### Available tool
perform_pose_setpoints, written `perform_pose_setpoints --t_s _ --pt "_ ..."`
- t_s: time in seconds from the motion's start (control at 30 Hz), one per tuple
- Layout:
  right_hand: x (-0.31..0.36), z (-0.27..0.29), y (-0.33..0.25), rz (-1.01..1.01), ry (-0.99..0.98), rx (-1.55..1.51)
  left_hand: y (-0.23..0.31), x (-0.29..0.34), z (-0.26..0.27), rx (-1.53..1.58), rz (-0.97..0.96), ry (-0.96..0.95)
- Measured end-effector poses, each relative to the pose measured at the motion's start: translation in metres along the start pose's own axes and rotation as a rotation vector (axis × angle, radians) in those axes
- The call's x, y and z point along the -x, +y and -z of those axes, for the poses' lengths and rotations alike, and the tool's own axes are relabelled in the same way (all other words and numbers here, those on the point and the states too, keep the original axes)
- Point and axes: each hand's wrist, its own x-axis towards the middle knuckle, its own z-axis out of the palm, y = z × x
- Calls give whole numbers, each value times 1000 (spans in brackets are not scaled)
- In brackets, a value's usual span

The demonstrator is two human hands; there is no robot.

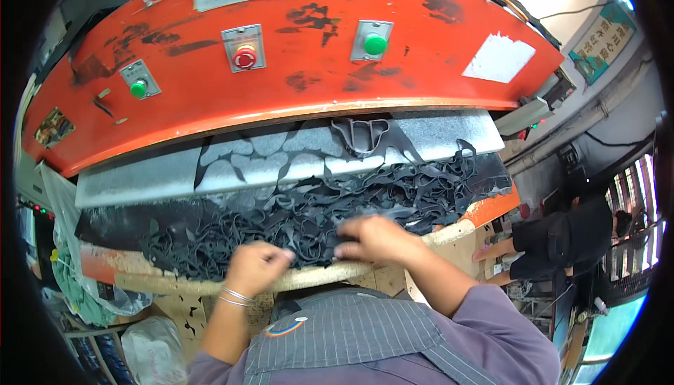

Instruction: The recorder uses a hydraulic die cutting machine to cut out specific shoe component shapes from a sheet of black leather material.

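A tangled heap of dark grey cut-out scraps point(414, 192) lies along the near side of the machine table. My left hand point(258, 266) is at the heap's near edge, fingers curled together; whatever they may hold is too small to make out. My right hand point(375, 239) is over the near edge of the scraps, its fingers bent and smeared by motion. Beyond the heap, a dark sheet with cut-out holes point(281, 167) lies on a pale cutting board point(140, 174). A metal cutting die point(361, 148) stands on the board near its middle, against the sheet.
An orange press beam point(302, 83) spans the far side, with two green buttons and a red one point(244, 57). Clear plastic bags point(70, 223) hang at the left. A white bag point(153, 350) stands below. A person in dark clothes point(562, 237) is at the right.
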Motion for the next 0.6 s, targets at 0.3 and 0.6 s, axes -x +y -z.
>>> perform_pose_setpoints --t_s 0.3,0.6 --pt "-146 80 91 -289 369 532 -84 -156 87 -659 407 539" --pt "-63 91 81 549 143 343 -101 -145 99 -543 427 521"
